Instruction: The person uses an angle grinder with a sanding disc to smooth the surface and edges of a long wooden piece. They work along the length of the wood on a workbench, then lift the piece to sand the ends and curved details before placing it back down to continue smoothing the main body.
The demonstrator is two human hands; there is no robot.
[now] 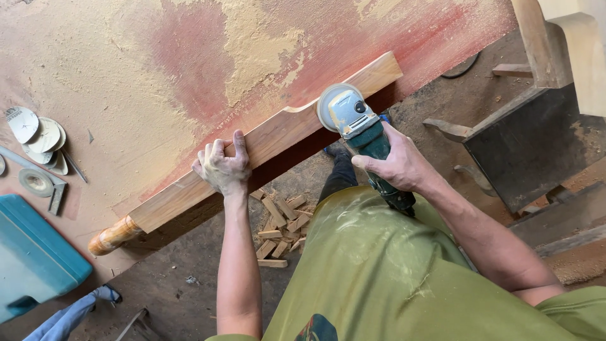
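A long shaped wooden board [278, 132] lies along the edge of a dusty workbench [158, 69], running from lower left to upper right. My left hand [222, 167] grips the board near its middle, fingers curled over its top face. My right hand [398, 165] is closed around the dark green body of an angle grinder [360, 126]. The grinder's round sanding disc [328, 104] rests against a curved notch in the board's near edge. A turned round end [113, 235] sticks out at the board's lower left.
Several sanding discs [38, 136] and a metal square [57, 196] lie at the bench's left. A teal case [31, 259] sits at lower left. Wood offcuts [278, 227] litter the floor under the bench edge. Dark wooden furniture parts [530, 139] stand at right.
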